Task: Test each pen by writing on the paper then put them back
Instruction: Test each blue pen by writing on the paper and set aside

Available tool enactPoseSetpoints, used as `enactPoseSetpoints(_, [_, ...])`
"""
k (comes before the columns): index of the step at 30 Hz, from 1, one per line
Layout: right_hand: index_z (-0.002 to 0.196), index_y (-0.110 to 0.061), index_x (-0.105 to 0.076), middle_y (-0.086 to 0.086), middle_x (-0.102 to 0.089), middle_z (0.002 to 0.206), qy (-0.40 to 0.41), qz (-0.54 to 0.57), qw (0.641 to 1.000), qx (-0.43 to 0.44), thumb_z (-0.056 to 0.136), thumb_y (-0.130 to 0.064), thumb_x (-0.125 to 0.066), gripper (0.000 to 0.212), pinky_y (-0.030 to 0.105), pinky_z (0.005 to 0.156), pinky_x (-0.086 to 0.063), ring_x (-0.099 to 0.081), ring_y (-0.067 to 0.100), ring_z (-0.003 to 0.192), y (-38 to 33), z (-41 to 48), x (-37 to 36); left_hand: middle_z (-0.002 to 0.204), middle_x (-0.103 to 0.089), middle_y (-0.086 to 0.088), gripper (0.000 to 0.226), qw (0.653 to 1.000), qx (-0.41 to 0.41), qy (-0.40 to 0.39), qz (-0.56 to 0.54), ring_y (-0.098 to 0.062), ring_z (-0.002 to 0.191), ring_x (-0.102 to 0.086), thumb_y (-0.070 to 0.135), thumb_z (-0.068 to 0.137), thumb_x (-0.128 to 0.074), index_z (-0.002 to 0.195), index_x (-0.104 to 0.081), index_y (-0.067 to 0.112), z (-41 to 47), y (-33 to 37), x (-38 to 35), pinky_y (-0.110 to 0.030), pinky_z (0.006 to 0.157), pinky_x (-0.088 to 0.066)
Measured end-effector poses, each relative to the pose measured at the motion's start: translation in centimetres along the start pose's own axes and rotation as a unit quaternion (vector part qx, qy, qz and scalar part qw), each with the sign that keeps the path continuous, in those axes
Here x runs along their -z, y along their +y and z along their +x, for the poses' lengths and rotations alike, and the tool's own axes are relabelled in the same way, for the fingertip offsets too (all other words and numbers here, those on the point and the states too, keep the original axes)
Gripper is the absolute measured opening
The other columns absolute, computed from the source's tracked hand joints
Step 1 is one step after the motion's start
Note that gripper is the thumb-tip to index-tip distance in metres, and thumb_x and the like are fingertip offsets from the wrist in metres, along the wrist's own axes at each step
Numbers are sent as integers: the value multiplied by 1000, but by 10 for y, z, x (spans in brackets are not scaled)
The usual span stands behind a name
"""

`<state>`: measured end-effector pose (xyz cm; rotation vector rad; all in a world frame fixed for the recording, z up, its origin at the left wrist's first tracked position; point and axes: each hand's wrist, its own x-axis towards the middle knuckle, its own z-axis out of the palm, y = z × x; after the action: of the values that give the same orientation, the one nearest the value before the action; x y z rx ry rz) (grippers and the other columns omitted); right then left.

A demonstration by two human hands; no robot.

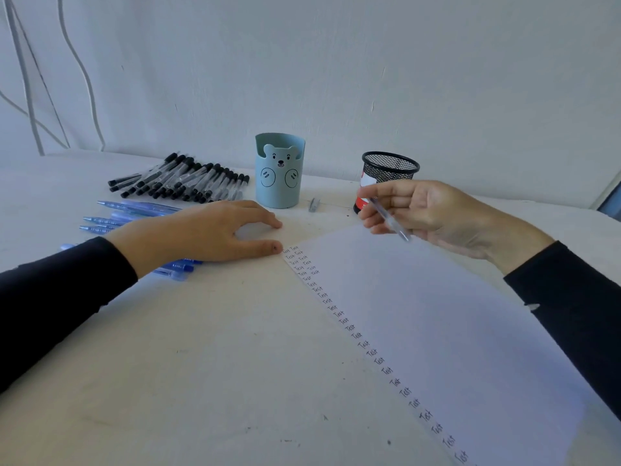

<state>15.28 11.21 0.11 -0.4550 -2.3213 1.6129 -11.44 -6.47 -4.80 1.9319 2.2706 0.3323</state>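
Paper (pixel 453 331) beneath right hand (pixel 437 213), pen (pixel 389 220) pinched in its fingers (pixel 386 190); left hand (pixel 201 233) relaxed at its corner.

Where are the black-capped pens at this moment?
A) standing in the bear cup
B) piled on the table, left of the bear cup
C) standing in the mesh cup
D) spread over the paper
B: the black-capped pens lie in a pile on the table, to the left of the bear cup and well clear of the paper.
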Motion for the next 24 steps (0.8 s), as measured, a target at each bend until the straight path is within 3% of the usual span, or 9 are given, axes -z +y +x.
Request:
enactPoseSetpoints(3, [105, -6, -63, 12, -70, 84, 51, -38, 998, 24, 88, -3, -66, 18, 26, 67, -56, -66, 20, 73, 1, 2, -11, 139, -41, 31, 75, 1000, 1, -1, 0, -7, 118, -52, 93, 65, -33, 128, -47, 55, 0, 0, 0, -34, 105, -41])
enactPoseSetpoints(6, [89, -11, -58, 7, -62, 61, 107, -62, 992, 25, 96, -18, -59, 10, 25, 51, -43, -53, 18, 53, 5, 7, -28, 139, -42, 31, 71, 1000, 4, -1, -1, -6, 120, -50, 90, 69, -36, 129, -47, 54, 0, -1, 1, -33, 106, -41])
enactPoseSetpoints(9, [94, -9, -57, 8, -64, 61, 95, -2, 995, 12, 98, -8, -47, 11, 26, 51, -43, -53, 18, 52, 9, 13, -46, 139, -41, 32, 69, 1000, 5, -4, 0, -6, 120, -51, 90, 70, -37, 129, -47, 55, 0, 1, 2, -34, 106, -41])
enactPoseSetpoints(13, [91, -2, -65, 7, -73, 76, 23, -49, 999, 6, 92, -8, -58, 9, 27, 62, -46, -56, 16, 64, 18, 13, -66, 139, -41, 30, 69, 1000, 5, -8, -3, -6, 122, -49, 87, 71, -38, 130, -48, 53, 0, 1, 2, -34, 107, -39])
enactPoseSetpoints(16, [83, 0, -62, -1, -67, 64, 26, -89, 996, 16, 79, -21, -65, 21, 21, 52, -36, -45, 12, 56, 20, 9, -76, 139, -41, 30, 71, 1000, 4, -10, -2, -6, 122, -49, 90, 69, -37, 130, -47, 53, 0, 0, 2, -35, 107, -40])
enactPoseSetpoints(18, [79, 4, -57, -1, -58, 57, 44, -81, 995, 27, 83, -13, -67, 21, 15, 47, -33, -43, 5, 48, 21, 9, -81, 140, -42, 29, 71, 1000, 5, -9, -4, -7, 124, -48, 89, 70, -37, 130, -48, 52, 0, 0, 2, -36, 108, -39])
enactPoseSetpoints(24, [70, -5, -56, -6, -56, 54, 50, -79, 995, 29, 86, -7, -63, 18, 17, 55, -40, -51, 6, 58, 24, 9, -85, 141, -41, 27, 74, 1000, 10, -13, 1, -9, 122, -50, 92, 68, -34, 130, -47, 53, 1, 0, 2, -37, 108, -40])
